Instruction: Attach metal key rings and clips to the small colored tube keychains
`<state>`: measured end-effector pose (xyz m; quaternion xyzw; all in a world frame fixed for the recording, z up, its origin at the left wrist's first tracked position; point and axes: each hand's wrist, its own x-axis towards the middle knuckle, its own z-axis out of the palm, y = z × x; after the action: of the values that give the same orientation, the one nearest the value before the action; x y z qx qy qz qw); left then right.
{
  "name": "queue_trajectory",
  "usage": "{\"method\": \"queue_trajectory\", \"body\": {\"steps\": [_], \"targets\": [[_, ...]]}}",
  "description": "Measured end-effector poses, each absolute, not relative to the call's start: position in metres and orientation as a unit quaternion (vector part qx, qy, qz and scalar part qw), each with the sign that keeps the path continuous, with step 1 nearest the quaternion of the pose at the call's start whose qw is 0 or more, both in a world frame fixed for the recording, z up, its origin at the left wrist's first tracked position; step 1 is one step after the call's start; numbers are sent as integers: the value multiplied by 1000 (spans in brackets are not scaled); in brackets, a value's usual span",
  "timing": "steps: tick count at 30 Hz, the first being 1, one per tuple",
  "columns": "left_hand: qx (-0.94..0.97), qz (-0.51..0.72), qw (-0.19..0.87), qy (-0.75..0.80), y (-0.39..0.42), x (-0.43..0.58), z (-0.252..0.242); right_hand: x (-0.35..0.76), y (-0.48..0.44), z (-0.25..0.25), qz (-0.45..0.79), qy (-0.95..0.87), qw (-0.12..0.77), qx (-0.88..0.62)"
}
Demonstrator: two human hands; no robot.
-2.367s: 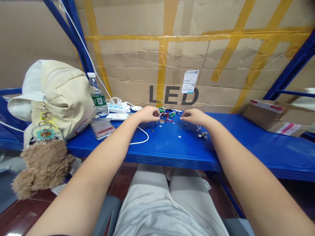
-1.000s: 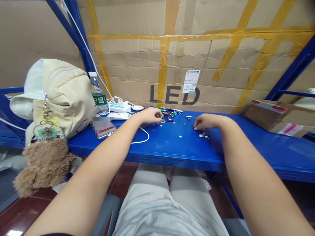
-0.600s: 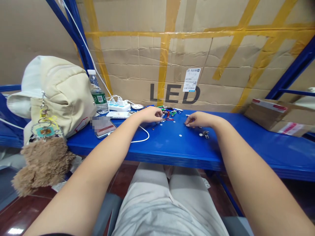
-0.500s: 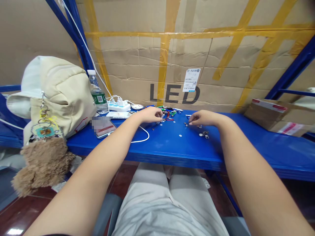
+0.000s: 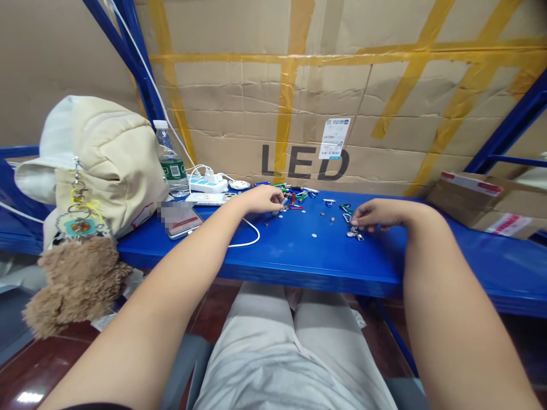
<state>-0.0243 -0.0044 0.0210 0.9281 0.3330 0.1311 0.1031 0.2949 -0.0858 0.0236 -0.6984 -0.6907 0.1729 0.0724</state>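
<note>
My left hand (image 5: 270, 199) is closed beside a pile of coloured carabiners (image 5: 296, 195), its fingertips pinched on something too small to make out. My right hand (image 5: 371, 215) is closed too, fingertips together over a small heap of silvery metal pieces (image 5: 354, 234); what it holds, if anything, is hidden. A green carabiner (image 5: 345, 208) and a silver one (image 5: 346, 217) lie just left of the right hand. Between the hands, a white disc (image 5: 314, 235) and a few tiny round pieces (image 5: 332, 219) rest on the blue table (image 5: 290, 250).
At the left are a cream bag (image 5: 111, 154) with a fluffy brown charm, a water bottle (image 5: 173, 165), a power strip (image 5: 207, 182), phones (image 5: 183, 221) and a white cable (image 5: 252, 242). A cardboard box (image 5: 482, 202) stands at the right, large taped cardboard behind.
My right hand has moved right, from the tiny round pieces to the metal heap, uncovering the carabiners beside it. My left hand has hardly moved.
</note>
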Motion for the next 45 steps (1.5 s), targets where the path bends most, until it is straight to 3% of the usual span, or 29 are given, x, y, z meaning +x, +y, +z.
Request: {"method": "queue_trajectory", "body": {"steps": [3,12,19,26,36,45], "targets": [[928,127,108,334,-4,-24,22,287,-82,25,243,-660,48,-709],[929,125,102,333,-4,-24,22,277,-76,20,217,-700,54,-678],[931,116,100,332,-9,-22,24,250,-78,23,123,-734,201,-637],[945,139,125,269,-14,-10,16,208,-76,14,191,-718,362,-562],[945,165,152,240,-25,1,15,202,-61,-9,263,-737,361,-506],[933,171,174,265,-27,5,12,194,-71,-3,212,-753,324,-532]]}}
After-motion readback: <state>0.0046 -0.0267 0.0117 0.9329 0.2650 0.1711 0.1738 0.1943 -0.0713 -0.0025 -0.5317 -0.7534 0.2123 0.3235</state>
